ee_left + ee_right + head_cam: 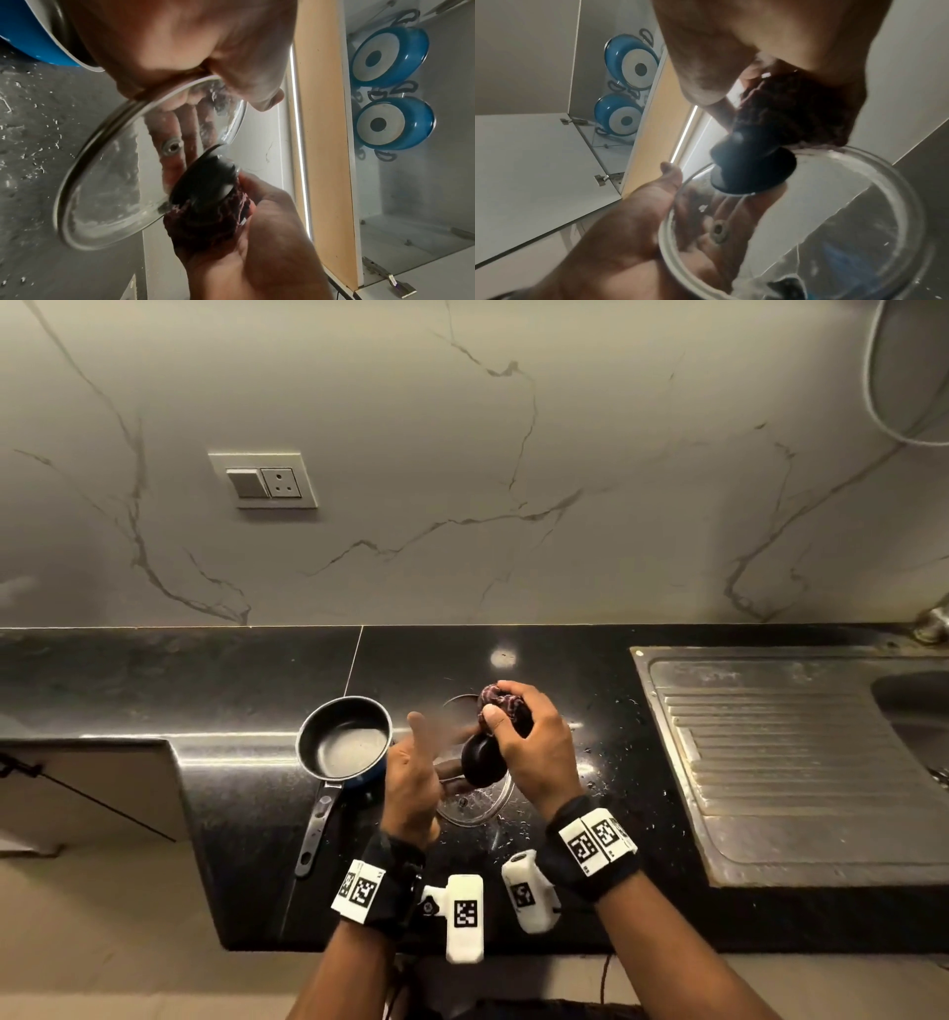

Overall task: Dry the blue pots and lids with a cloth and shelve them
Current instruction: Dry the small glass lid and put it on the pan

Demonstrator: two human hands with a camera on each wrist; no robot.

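Note:
My left hand [416,762] holds a wet glass lid [475,806] tilted above the black counter, thumb over the steel rim and fingers spread behind the glass [110,182]. My right hand [534,742] grips a bunched dark red cloth [500,706] and presses it against the lid's black knob [482,760]. The cloth [205,223] wraps partly round the knob [205,178]. A blue saucepan [344,742] with a dark inside stands on the counter left of my left hand, handle toward the front edge. Two blue pots [388,56] [393,123] sit in an open upper cabinet.
Water drops speckle the black counter [590,670] around the lid. A steel drainboard [796,762] and sink lie to the right. A wall socket [272,480] is on the marble backsplash. The cabinet door [539,152] stands open overhead.

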